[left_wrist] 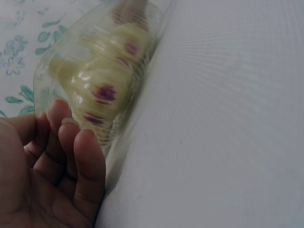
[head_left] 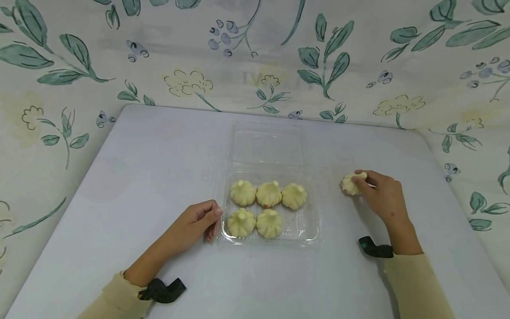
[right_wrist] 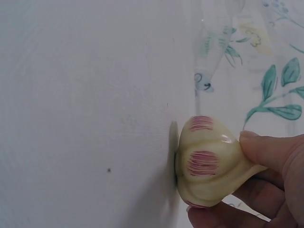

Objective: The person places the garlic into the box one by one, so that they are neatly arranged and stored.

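Observation:
A clear plastic box (head_left: pixel 312 228) stands mid-table, its lid (head_left: pixel 268 142) laid back behind it. Inside sit garlic bulbs (head_left: pixel 268 193), three along the back row and two in the front row, at left and middle. My left hand (head_left: pixel 199 223) pinches the box's left rim between thumb and fingers; purple-streaked bulbs show through the side wall in the left wrist view. To the right of the box, my right hand (head_left: pixel 382 195) holds another garlic bulb (right_wrist: pixel 204 164) by its neck, pale yellow with purple patches. Its base is right at the tabletop.
The white table (head_left: pixel 159 150) has its back edge against a floral cloth (head_left: pixel 279 57), which also hangs along both sides. Black wrist pieces (head_left: pixel 163 290) sit on both forearms near the cuffs of the beige sleeves.

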Demonstrator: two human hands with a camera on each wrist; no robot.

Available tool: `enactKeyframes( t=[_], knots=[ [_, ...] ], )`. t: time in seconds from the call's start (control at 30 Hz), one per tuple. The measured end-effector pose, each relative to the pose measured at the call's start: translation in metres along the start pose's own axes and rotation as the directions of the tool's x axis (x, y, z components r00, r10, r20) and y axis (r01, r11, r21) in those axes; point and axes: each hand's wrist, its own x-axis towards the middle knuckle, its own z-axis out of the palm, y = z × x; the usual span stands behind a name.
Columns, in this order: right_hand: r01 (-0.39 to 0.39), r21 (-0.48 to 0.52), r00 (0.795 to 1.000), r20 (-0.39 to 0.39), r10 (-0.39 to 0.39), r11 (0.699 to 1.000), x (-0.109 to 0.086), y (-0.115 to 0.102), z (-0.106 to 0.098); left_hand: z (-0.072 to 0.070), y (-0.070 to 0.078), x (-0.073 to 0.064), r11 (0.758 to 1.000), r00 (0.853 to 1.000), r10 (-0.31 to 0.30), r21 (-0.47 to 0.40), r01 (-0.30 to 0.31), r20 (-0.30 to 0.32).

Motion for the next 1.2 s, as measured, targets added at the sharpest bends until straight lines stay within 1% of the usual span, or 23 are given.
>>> enactKeyframes(
  t=[0.47,0.73,0.97,1.07,1.2],
  knots=[
    [0.014,-0.016,1.0,-0.026,-0.015,1.0,-0.001,-0.001,0.005,0.0,0.001,0.0,1.0,1.0,-0.001,0.008,0.001,-0.002],
    [0.024,-0.025,0.999,-0.033,-0.025,0.999,-0.003,-0.004,0.006,0.0,0.001,0.0,1.0,1.0,0.0,0.004,0.0,0.0],
    [0.046,-0.01,0.999,-0.028,-0.047,0.999,-0.004,-0.003,0.003,0.0,0.001,0.001,1.0,1.0,0.007,0.006,-0.007,0.001],
    [0.053,0.001,0.998,-0.021,-0.052,0.999,-0.006,-0.006,0.001,0.0,0.001,0.001,1.0,1.0,0.008,0.004,-0.008,0.0],
    [0.06,0.016,0.998,-0.019,-0.06,0.998,-0.009,-0.016,-0.003,0.0,0.002,0.0,1.0,1.0,0.004,0.004,-0.004,-0.003]
  ],
)
